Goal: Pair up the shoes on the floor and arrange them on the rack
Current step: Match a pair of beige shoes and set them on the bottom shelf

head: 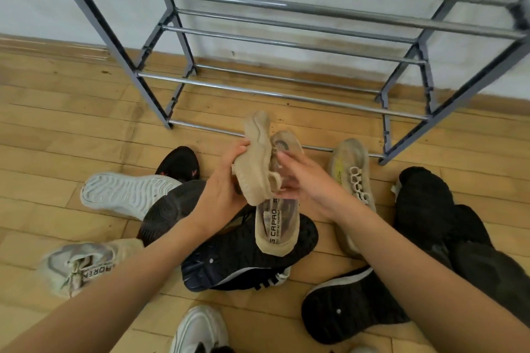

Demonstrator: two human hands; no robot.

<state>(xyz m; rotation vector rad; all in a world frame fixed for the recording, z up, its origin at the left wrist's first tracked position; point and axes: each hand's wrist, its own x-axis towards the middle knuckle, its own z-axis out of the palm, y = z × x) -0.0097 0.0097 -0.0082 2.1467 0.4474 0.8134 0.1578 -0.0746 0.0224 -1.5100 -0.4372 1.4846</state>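
Note:
A grey metal shoe rack stands against the wall with bare rails. Just in front of it I hold a beige knit shoe in the air, toe pointing away. My left hand grips its left side and my right hand holds its collar and laces. Under it a second beige shoe with "CAPRO" lettering rests on a black shoe. It may be touching my right hand; I cannot tell if it is held.
Several loose shoes lie around on the wooden floor: a white upturned sole, a grey laced sneaker, a beige sneaker with yellow insole, black shoes at right, a white sneaker at the bottom.

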